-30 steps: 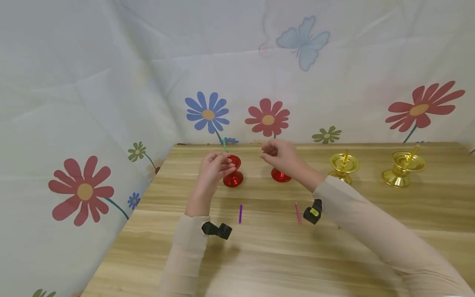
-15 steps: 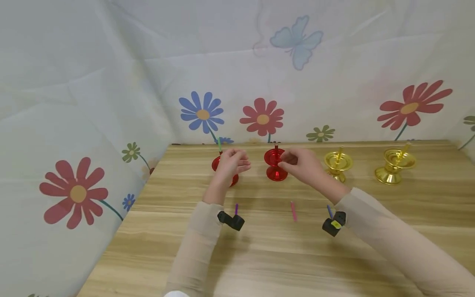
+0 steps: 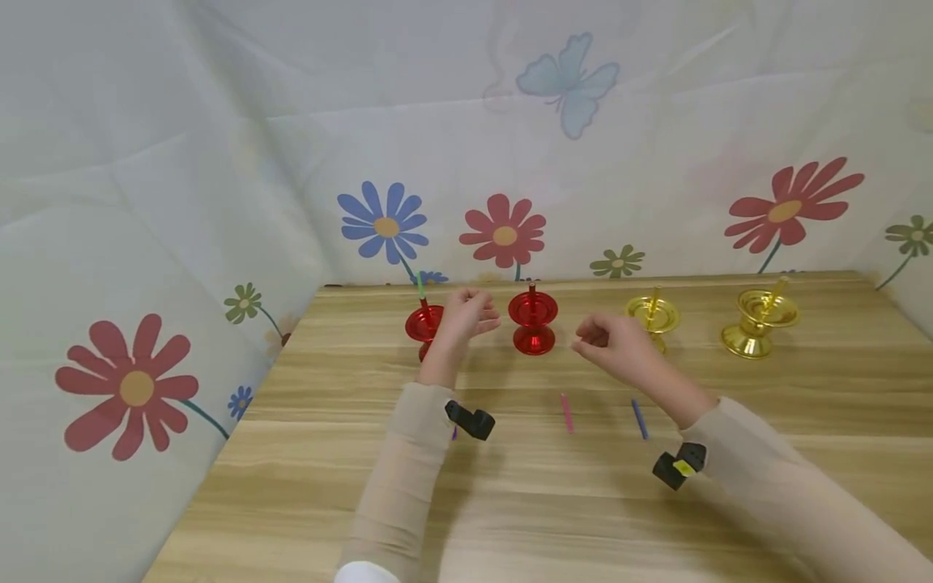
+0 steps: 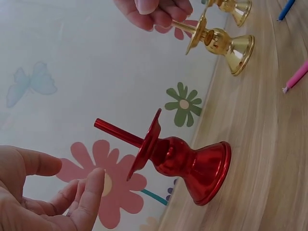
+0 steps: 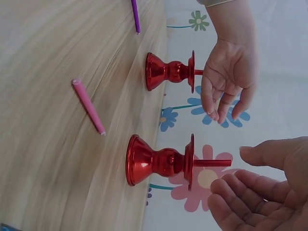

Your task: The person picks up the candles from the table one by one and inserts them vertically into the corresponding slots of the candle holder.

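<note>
"Hovering between the left shiny red metal pedestal holder (image 3: 419,326) and the right red holder (image 3: 534,338), your left hand (image 3: 466,317) has relaxed fingers, parted from the thumb."

"And your right hand (image 3: 615,344)?"

"Loosely curved, with a gap between fingertips and thumb, just beside the right red holder but apart from it."

"Where do you see the slim green candle (image 3: 420,286)?"

"Standing at the top of the left holder's tube, leaning slightly."

"Farther out?"

"Nearer you, a slim pink candle (image 3: 567,414), a slim blue candle (image 3: 640,419) and a slim purple candle (image 5: 135,17) lie on the wood-grained tabletop (image 3: 291,486). To your right stand two shiny gold metal pedestal holders (image 3: 749,342)."
</note>
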A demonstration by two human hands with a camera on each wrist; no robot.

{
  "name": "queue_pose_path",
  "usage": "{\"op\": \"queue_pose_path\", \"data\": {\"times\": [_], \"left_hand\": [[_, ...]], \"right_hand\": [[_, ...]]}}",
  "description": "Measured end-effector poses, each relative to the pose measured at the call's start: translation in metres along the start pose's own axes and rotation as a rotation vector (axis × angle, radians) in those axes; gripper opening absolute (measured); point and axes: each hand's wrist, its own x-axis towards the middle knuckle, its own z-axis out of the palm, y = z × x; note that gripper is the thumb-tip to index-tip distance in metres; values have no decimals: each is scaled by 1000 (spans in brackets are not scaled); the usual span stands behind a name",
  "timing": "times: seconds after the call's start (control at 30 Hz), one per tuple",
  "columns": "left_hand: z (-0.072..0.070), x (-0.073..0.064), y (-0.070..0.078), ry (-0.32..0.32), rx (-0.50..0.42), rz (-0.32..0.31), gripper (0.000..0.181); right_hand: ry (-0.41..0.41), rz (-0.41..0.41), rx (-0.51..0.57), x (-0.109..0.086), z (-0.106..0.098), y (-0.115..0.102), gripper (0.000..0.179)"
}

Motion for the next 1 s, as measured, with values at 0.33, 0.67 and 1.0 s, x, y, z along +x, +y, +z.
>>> {"op": "queue_pose_path", "data": {"times": [0.33, 0.67, 1.0], "left_hand": [[14, 9, -16, -19, -33, -39, 35], [27, 16, -25, 49, -82, -65, 36], [34, 24, -36, 27, -155, -84, 30]], "right_hand": [[-65, 57, -58, -18, -2, 15, 17], [-97, 101, -90, -36, -4, 36, 17], [-144, 197, -243, -49, -2, 50, 18]]}}
